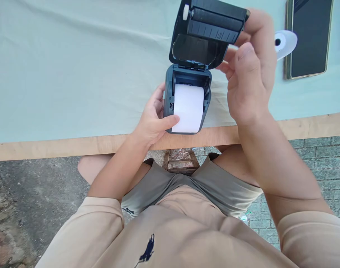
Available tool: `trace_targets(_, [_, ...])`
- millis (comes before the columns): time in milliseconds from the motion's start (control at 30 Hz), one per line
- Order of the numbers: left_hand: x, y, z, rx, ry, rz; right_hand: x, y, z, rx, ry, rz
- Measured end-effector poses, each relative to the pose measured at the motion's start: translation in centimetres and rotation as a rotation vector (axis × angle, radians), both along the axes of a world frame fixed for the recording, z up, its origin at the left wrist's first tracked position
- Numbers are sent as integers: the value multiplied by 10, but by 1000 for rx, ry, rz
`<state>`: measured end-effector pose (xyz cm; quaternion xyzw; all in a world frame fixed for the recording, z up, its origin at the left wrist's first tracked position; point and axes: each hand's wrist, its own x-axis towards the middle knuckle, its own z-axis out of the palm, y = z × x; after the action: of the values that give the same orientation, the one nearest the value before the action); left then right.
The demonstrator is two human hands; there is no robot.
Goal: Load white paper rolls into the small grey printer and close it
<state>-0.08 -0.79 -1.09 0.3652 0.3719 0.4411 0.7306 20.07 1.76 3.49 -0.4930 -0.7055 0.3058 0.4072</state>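
Note:
A small dark receipt printer (208, 97) is held over the table's near edge, with its hinged lid (198, 48) swung up and back. White paper (189, 106) from a roll sits in its bay and reaches over the front lip. My left hand (156, 119) grips the printer's left side, its thumb pressing on the paper's lower left corner. At the lid's right edge is my right hand (250, 70), fingers curled against the raised lid's corner and the thumb bent inward. Some of its fingertips are hidden behind the lid.
A pale cloth (75, 74) covers the table, whose bare wooden edge (103, 144) runs along the front. On the right lies a dark-screened phone or tablet (309, 37). Beside it is a white roll with a dark core (285, 42), partly behind my right hand.

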Motion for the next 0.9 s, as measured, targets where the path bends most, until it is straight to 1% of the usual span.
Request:
trace_targets(33, [0, 0, 1, 2, 2, 0, -2, -1, 0, -53, 57, 5])
trace_targets(100, [0, 1, 2, -5, 2, 3, -6, -3, -1, -61, 163, 9])
trace_targets(233, [0, 1, 4, -56, -20, 24, -9, -10, -4, -8, 76, 93])
trace_targets(333, [1, 1, 5, -67, -34, 32, -8, -15, -4, -32, -37, 111])
trace_targets(400, [1, 1, 6, -65, -36, 15, -7, -18, -5, -39, -64, 118])
trace_targets(467, [1, 2, 6, -53, -43, 6, -6, -18, -8, -64, -43, 106])
trace_targets(567, [2, 2, 6, -28, -47, 11, -4, -16, -13, -174, 32, 78])
trace_targets(667, [2, 1, 7, -37, -55, 23, -3, -14, -18, -281, 101, 139])
trace_targets(733, [3, 1, 9, -58, -73, 38, -2, -14, -18, -292, 122, 181])
trace_targets(900, [6, 0, 10, -44, -88, 30, -4, -17, -15, -312, 146, 180])
